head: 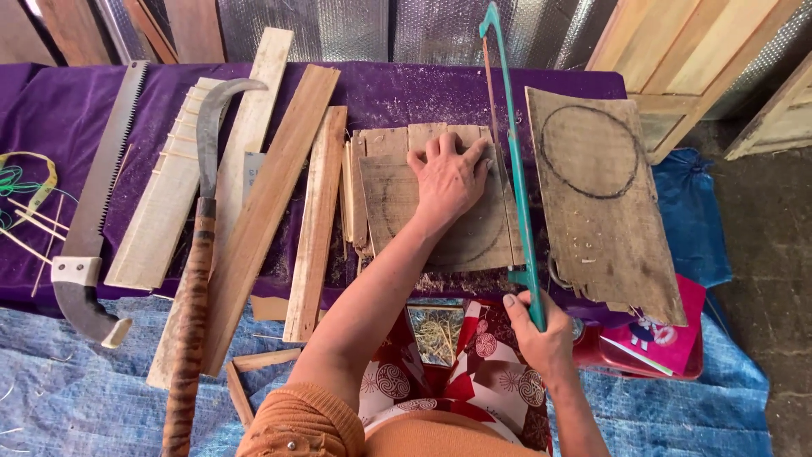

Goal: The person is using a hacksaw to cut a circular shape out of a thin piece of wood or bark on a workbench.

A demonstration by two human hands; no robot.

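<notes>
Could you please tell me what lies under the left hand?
The left hand presses flat on a thin board with a drawn curve, over the purple cloth. The palm hides part of the curve.

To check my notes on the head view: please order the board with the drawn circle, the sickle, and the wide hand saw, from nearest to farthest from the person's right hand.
From the right hand:
1. Board with the drawn circle, just above it, at the right.
2. Sickle, left of centre.
3. Wide hand saw, at the far left edge.
</notes>
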